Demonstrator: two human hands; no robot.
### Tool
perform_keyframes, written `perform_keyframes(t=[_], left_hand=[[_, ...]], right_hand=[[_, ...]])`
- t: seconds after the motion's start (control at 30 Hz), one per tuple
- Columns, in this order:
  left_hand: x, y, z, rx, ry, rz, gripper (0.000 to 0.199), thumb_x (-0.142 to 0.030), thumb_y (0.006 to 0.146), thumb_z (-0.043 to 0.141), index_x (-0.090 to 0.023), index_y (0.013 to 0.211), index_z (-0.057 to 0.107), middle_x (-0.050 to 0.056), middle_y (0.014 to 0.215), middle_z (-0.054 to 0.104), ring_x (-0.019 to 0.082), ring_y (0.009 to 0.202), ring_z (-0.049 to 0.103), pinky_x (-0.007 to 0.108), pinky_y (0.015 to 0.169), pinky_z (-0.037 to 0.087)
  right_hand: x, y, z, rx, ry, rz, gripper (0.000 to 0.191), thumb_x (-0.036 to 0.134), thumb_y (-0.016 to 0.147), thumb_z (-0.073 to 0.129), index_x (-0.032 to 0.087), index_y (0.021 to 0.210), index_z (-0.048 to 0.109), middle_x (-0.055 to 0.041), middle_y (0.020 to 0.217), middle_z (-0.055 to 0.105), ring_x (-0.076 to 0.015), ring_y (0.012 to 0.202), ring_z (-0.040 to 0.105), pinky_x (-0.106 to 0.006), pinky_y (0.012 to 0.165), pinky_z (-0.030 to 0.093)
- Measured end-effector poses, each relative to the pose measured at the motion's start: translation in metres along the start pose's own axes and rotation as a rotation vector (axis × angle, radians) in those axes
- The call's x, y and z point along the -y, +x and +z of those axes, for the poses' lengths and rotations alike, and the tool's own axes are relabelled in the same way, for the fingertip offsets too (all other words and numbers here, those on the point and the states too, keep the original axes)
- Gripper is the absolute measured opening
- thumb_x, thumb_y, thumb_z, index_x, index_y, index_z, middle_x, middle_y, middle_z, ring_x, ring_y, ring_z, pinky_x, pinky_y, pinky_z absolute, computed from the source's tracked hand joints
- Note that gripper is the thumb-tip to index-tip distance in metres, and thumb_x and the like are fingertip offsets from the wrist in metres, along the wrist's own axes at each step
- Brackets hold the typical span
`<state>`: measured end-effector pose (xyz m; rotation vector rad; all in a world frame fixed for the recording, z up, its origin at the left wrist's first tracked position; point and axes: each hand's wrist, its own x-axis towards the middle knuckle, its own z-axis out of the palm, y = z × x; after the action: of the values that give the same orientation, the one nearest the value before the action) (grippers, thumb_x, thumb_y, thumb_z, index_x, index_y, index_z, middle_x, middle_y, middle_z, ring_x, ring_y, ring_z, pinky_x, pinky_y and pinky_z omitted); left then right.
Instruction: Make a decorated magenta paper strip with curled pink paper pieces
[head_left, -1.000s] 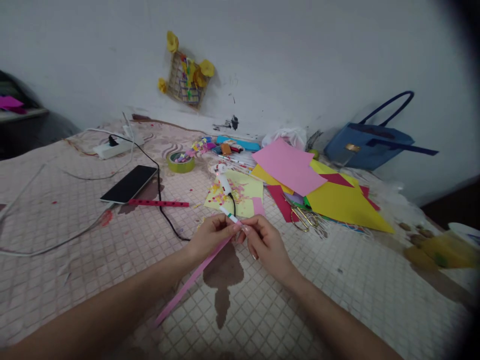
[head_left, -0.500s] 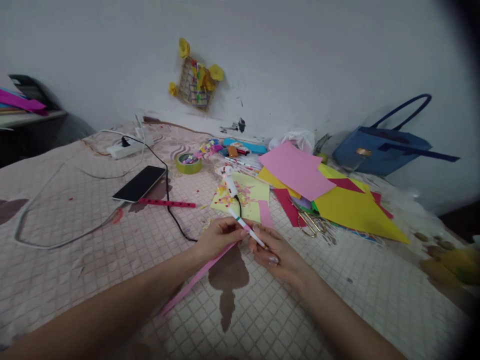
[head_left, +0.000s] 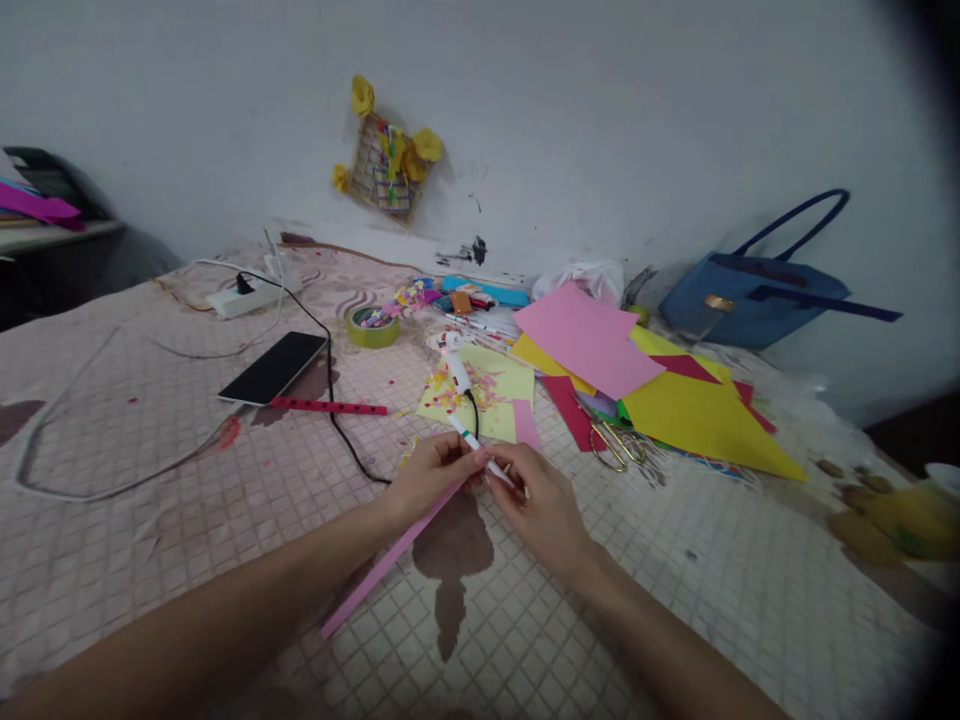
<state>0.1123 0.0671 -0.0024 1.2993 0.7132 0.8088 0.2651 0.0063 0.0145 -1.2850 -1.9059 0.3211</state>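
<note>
A white marker (head_left: pixel 466 433) with a green band lies slantwise between both hands above the table. My left hand (head_left: pixel 431 472) is closed, pinching a pink paper strip (head_left: pixel 390 560) against the marker. The strip's long tail runs down toward the lower left, under my left wrist. On the other side, my right hand (head_left: pixel 536 500) has its fingers closed around the marker's lower end. Where the strip meets the marker is mostly hidden by my fingers.
Beyond the hands, a glue gun (head_left: pixel 455 365) rests on pale yellow paper (head_left: pixel 510 375) strewn with paper bits. Gold-handled scissors (head_left: pixel 615 445) and coloured sheets (head_left: pixel 589 335) lie right. A phone (head_left: pixel 274 368), red punched strip (head_left: pixel 330 406), tape roll (head_left: pixel 373 328) and power strip (head_left: pixel 251 297) lie left.
My right hand's fingers have shifted and curled around the lower end of the marker. Pink paper seen on the marker earlier is now covered. My left hand keeps its pinch.
</note>
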Motion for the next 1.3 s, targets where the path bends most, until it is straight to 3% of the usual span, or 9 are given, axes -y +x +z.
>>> perform_keyframes(t=[0.17, 0.4, 0.53, 0.67, 0.77, 0.87, 1.03, 1.13, 1.3], left_hand=[[0.0023, 0.0003, -0.0018, 0.003, 0.088, -0.020, 0.035, -0.046, 0.072, 0.063, -0.012, 0.070, 0.059, 0.000, 0.059, 0.057, 0.010, 0.055, 0.050, 0.022, 0.054, 0.038], [-0.0003, -0.0005, 0.0023, -0.010, -0.010, 0.037, 0.030, -0.040, 0.070, 0.068, -0.014, 0.077, 0.053, -0.002, 0.062, 0.056, 0.009, 0.056, 0.050, 0.022, 0.055, 0.039], [-0.0024, -0.0022, 0.0056, 0.017, -0.143, 0.080, 0.033, -0.035, 0.071, 0.068, -0.015, 0.092, 0.052, -0.001, 0.069, 0.060, 0.011, 0.061, 0.054, 0.022, 0.058, 0.040], [-0.0043, -0.0043, 0.0068, 0.027, -0.140, 0.071, 0.029, -0.034, 0.073, 0.067, -0.012, 0.090, 0.058, 0.001, 0.068, 0.062, 0.011, 0.063, 0.054, 0.022, 0.061, 0.040], [-0.0047, -0.0049, 0.0059, -0.014, -0.116, 0.024, 0.028, -0.036, 0.072, 0.067, -0.012, 0.084, 0.060, 0.001, 0.068, 0.061, 0.011, 0.064, 0.054, 0.022, 0.061, 0.040], [-0.0043, -0.0047, 0.0042, -0.075, -0.062, 0.000, 0.029, -0.040, 0.072, 0.066, -0.012, 0.078, 0.058, -0.002, 0.063, 0.057, 0.009, 0.057, 0.049, 0.021, 0.056, 0.038], [-0.0024, -0.0030, 0.0019, -0.041, 0.025, -0.025, 0.034, -0.045, 0.071, 0.065, -0.012, 0.077, 0.058, -0.001, 0.063, 0.056, 0.010, 0.058, 0.049, 0.022, 0.056, 0.038], [-0.0014, -0.0013, 0.0017, -0.014, -0.049, -0.003, 0.032, -0.040, 0.068, 0.070, -0.013, 0.080, 0.057, 0.000, 0.070, 0.059, 0.011, 0.064, 0.052, 0.022, 0.058, 0.039], [-0.0037, -0.0012, 0.0039, 0.064, -0.200, 0.054, 0.028, -0.032, 0.071, 0.069, -0.015, 0.090, 0.055, -0.001, 0.070, 0.060, 0.012, 0.066, 0.056, 0.022, 0.062, 0.041]], right_hand=[[-0.0016, 0.0003, -0.0011, -0.002, -0.021, -0.011, 0.021, 0.013, 0.086, 0.043, 0.021, 0.102, 0.055, -0.0047, 0.095, 0.062, -0.0165, 0.087, 0.058, -0.028, 0.075, 0.045], [0.0012, 0.0032, -0.0015, 0.002, 0.374, 0.225, 0.013, 0.024, 0.087, 0.046, 0.020, 0.092, 0.057, -0.0017, 0.082, 0.062, -0.0142, 0.074, 0.057, -0.024, 0.064, 0.044], [-0.0014, 0.0061, -0.0003, 0.077, 0.624, 0.411, 0.017, 0.035, 0.086, 0.049, 0.019, 0.086, 0.055, 0.0022, 0.068, 0.054, -0.0071, 0.046, 0.041, -0.020, 0.041, 0.031], [-0.0038, 0.0077, -0.0003, 0.146, 0.766, 0.513, 0.022, 0.040, 0.085, 0.049, 0.018, 0.080, 0.052, 0.0036, 0.064, 0.052, -0.0042, 0.038, 0.031, -0.019, 0.036, 0.023], [-0.0024, 0.0057, 0.0002, 0.127, 0.633, 0.456, 0.017, 0.035, 0.084, 0.051, 0.020, 0.090, 0.053, 0.0025, 0.069, 0.056, -0.0069, 0.045, 0.043, -0.020, 0.042, 0.033], [-0.0002, 0.0027, 0.0013, 0.044, 0.361, 0.281, 0.028, 0.022, 0.080, 0.055, 0.023, 0.108, 0.049, -0.0001, 0.082, 0.060, -0.0137, 0.070, 0.057, -0.026, 0.064, 0.045], [0.0007, 0.0007, 0.0014, 0.008, 0.098, 0.030, 0.023, 0.015, 0.085, 0.044, 0.023, 0.104, 0.055, -0.0055, 0.098, 0.062, -0.0182, 0.091, 0.058, -0.030, 0.078, 0.044], [0.0009, 0.0002, 0.0010, -0.018, 0.114, 0.059, 0.021, 0.017, 0.086, 0.044, 0.022, 0.102, 0.057, -0.0051, 0.093, 0.063, -0.0177, 0.085, 0.058, -0.030, 0.074, 0.045], [-0.0004, 0.0013, 0.0022, 0.044, 0.434, 0.313, 0.016, 0.032, 0.088, 0.045, 0.021, 0.091, 0.057, 0.0009, 0.070, 0.057, -0.0085, 0.047, 0.047, -0.021, 0.043, 0.037]])
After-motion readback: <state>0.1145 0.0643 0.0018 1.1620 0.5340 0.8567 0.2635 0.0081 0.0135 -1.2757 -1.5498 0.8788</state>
